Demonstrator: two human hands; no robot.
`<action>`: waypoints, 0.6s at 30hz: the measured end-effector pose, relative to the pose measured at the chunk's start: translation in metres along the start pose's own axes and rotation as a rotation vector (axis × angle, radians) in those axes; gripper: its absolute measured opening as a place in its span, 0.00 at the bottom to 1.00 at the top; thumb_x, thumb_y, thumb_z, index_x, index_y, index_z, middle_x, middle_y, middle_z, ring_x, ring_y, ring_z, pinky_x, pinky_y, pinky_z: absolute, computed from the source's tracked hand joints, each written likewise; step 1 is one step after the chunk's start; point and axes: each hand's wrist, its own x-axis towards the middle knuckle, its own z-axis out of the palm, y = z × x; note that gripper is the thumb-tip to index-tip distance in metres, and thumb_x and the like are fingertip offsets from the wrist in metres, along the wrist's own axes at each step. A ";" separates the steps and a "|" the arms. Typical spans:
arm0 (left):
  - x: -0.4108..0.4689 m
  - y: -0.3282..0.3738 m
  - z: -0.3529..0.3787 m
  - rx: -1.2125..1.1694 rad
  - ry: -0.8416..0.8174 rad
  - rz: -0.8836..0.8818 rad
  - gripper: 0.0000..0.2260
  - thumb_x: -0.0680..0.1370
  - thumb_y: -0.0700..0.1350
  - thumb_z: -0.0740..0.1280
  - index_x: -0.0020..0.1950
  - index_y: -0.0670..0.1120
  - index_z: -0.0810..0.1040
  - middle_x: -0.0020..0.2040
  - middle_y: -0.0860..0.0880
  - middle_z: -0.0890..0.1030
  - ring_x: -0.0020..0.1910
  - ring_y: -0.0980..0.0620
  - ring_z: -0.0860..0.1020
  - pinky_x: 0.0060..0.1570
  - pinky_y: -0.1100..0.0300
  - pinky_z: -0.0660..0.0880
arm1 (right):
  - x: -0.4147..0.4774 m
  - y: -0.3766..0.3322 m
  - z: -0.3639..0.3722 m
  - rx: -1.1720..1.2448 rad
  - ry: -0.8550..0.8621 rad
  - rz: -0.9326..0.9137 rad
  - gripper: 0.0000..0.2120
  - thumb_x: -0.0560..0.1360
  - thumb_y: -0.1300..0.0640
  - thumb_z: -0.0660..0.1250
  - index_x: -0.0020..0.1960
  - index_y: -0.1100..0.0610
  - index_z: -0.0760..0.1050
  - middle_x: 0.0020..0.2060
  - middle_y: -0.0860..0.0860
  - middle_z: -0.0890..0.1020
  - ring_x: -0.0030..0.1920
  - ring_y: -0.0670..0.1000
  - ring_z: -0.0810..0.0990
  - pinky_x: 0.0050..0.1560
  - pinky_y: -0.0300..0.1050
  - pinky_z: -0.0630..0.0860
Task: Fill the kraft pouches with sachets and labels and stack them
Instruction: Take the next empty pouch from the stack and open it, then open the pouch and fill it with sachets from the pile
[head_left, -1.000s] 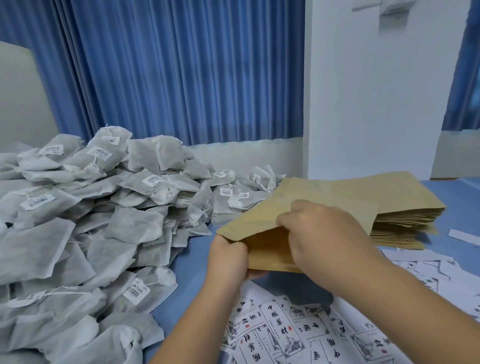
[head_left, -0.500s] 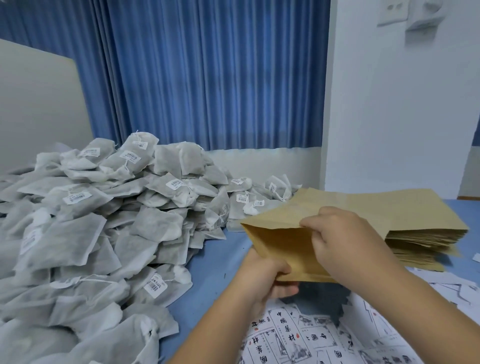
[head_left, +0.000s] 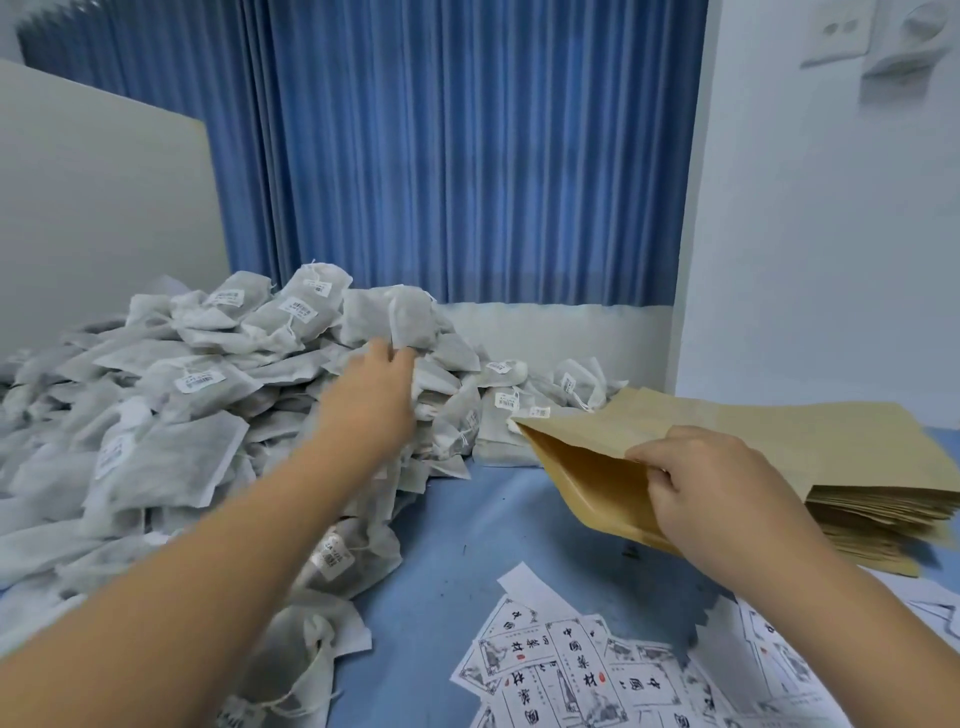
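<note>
A big heap of soft white sachets (head_left: 197, 447) covers the left side of the blue counter (head_left: 467, 525). They look like little cloth pillows, lumpy and wrinkled, and some have thin strings and small white barcode stickers. The left hand (head_left: 374, 387) is stretched out over the heap, with its fingertips against one sachet (head_left: 410, 319) near the top. The hand is blurry, so I cannot tell if it pinches the sachet or only touches it. The right hand (head_left: 722, 491) pinches the top edge of a flat brown paper pouch (head_left: 576, 473) and holds it just above the counter. The pouch has its mouth open to the left, and the inside looks smooth and darker brown. Right behind it sits a thick stack of pouches (head_left: 841, 447), flat and neat, with many thin paper edges showing on its side. Near the front edge of the counter lie loose white paper labels (head_left: 571, 670), shaped like rectangles, with black letters and drawings on them. A blue curtain (head_left: 467, 156) with long folds hangs behind, next to a plain white wall (head_left: 831, 260).
</note>
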 end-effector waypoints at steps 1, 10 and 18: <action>0.009 -0.013 0.002 0.146 -0.050 0.058 0.26 0.75 0.44 0.67 0.71 0.48 0.64 0.65 0.46 0.66 0.60 0.42 0.70 0.49 0.51 0.71 | 0.000 0.000 0.000 -0.002 -0.001 -0.004 0.18 0.77 0.60 0.55 0.57 0.44 0.79 0.48 0.46 0.77 0.49 0.52 0.77 0.49 0.48 0.76; 0.045 -0.038 0.031 0.432 -0.270 0.255 0.38 0.75 0.52 0.68 0.77 0.59 0.48 0.74 0.50 0.58 0.64 0.45 0.69 0.47 0.54 0.70 | 0.003 0.006 0.006 -0.042 0.003 0.017 0.15 0.76 0.59 0.56 0.51 0.48 0.80 0.44 0.46 0.77 0.47 0.53 0.77 0.46 0.49 0.76; 0.044 -0.035 0.014 0.531 -0.086 0.282 0.13 0.77 0.44 0.62 0.61 0.50 0.75 0.58 0.47 0.69 0.58 0.45 0.71 0.53 0.53 0.69 | 0.003 0.007 0.007 -0.033 0.009 0.009 0.15 0.76 0.59 0.57 0.52 0.46 0.81 0.42 0.44 0.77 0.45 0.51 0.77 0.45 0.48 0.76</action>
